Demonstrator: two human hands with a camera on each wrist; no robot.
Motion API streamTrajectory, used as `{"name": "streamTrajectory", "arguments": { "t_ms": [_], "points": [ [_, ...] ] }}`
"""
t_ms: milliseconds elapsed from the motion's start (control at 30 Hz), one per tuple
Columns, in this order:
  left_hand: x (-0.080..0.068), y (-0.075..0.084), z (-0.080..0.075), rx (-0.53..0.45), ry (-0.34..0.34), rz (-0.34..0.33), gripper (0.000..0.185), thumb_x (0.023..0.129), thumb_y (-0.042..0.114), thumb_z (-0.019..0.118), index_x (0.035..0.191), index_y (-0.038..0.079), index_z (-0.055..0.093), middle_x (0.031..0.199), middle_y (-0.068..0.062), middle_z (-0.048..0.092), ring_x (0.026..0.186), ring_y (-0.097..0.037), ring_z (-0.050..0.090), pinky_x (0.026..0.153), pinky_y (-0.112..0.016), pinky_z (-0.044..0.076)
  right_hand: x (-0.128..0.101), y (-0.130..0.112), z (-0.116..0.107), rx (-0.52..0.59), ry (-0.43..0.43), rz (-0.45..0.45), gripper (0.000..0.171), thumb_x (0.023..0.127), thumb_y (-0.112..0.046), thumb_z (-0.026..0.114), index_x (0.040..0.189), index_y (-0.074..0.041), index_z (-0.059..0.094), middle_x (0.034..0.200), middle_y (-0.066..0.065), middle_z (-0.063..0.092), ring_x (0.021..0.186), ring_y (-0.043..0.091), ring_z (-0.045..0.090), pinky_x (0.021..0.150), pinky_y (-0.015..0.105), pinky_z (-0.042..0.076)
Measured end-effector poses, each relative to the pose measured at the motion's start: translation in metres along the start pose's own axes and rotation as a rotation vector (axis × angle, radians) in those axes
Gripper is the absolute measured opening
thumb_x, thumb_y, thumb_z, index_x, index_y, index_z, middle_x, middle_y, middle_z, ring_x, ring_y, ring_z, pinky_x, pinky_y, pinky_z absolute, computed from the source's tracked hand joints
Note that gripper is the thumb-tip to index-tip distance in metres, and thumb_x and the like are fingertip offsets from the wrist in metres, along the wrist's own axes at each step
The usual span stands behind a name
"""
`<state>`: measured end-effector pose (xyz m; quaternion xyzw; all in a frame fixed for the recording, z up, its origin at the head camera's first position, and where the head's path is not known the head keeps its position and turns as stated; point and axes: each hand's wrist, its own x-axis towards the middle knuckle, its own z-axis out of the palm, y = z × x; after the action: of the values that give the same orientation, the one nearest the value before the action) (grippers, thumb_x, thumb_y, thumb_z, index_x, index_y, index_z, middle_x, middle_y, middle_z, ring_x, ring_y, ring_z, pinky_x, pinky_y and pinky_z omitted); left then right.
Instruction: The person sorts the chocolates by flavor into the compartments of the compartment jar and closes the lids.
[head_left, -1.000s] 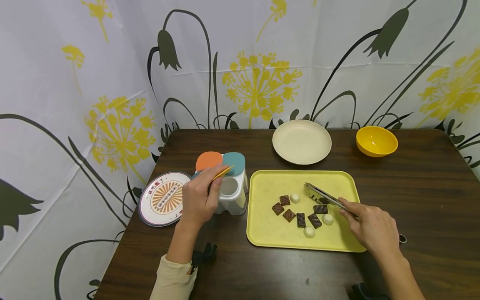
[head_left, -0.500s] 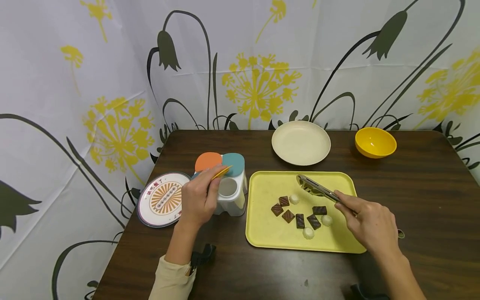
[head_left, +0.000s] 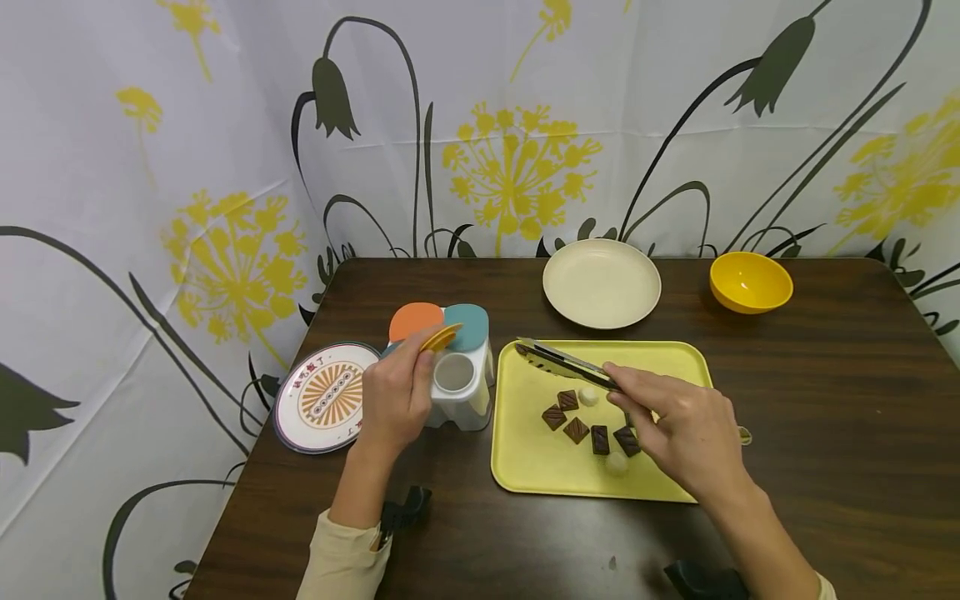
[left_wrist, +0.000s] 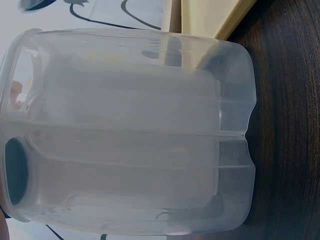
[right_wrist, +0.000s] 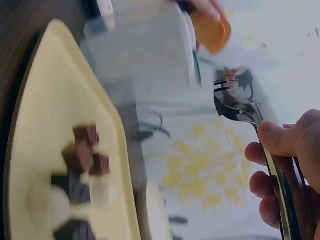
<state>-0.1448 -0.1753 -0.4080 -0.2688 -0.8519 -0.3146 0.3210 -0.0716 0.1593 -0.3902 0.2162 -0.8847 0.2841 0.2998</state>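
Looks like a staged recording booth: flower-printed curtain [head_left: 225, 167] hung as backdrop around a dark wooden surface [head_left: 825, 400] set with tableware.

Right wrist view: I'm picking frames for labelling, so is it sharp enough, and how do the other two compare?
Right wrist view: soft and motion-blurred; the chocolates on the yellow tray smear, and only the tongs read fairly clearly. Left wrist view: filled by the translucent container at close range, hazy, little detail. Head view: sharp and evenly lit, with wide-angle bending at the edges.
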Motion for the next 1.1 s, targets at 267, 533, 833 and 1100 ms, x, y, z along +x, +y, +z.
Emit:
{"name": "streamTrajectory", "arguments": {
  "t_ms": [267, 533, 833, 1100],
  "points": [
    [0.0, 0.0, 0.001, 0.06, 0.009, -0.006, 0.037, 0.103, 0.026, 0.04, 0.129, 0.006, 0.058, 0.1, -0.013, 0.071, 0.064, -0.021, 0.061, 0.052, -0.039, 0.05, 0.018, -0.034, 0.03, 0.102, 0.004, -0.106, 0.039, 0.08, -0.013, 0.079, 0.119, -0.014, 0.073, 0.105, -0.004, 0.074, 0.073, 0.013, 0.071, 0.048, 0.031, 0.049],
    [0.0, -0.001, 0.001, 0.09, 0.002, 0.023, 0.039, 0.1, 0.013, 0.045, 0.137, 0.006, 0.051, 0.079, -0.011, 0.063, 0.049, -0.016, 0.042, 0.042, -0.032, 0.037, 0.025, -0.048, 0.053, 0.137, 0.016, -0.096, 0.036, 0.083, -0.018, 0.078, 0.119, -0.015, 0.073, 0.109, -0.003, 0.073, 0.084, 0.014, 0.072, 0.056, 0.033, 0.053],
    [0.0, 0.001, -0.001, 0.121, -0.015, 0.003, 0.048, 0.095, 0.008, 0.045, 0.143, 0.007, 0.044, 0.066, -0.007, 0.054, 0.045, -0.014, 0.035, 0.039, -0.03, 0.03, 0.025, -0.051, 0.065, 0.184, 0.013, -0.056, 0.037, 0.085, -0.019, 0.077, 0.121, -0.017, 0.072, 0.109, -0.004, 0.073, 0.083, 0.013, 0.072, 0.054, 0.031, 0.052],
    [0.0, 0.001, 0.0, 0.124, -0.002, 0.018, 0.051, 0.093, 0.004, 0.047, 0.144, 0.011, 0.045, 0.066, -0.008, 0.055, 0.046, -0.012, 0.032, 0.039, -0.029, 0.027, 0.024, -0.049, 0.069, 0.168, 0.003, -0.044, 0.039, 0.084, -0.02, 0.078, 0.122, -0.018, 0.072, 0.108, -0.004, 0.073, 0.084, 0.012, 0.072, 0.054, 0.031, 0.052]
  ]
}}
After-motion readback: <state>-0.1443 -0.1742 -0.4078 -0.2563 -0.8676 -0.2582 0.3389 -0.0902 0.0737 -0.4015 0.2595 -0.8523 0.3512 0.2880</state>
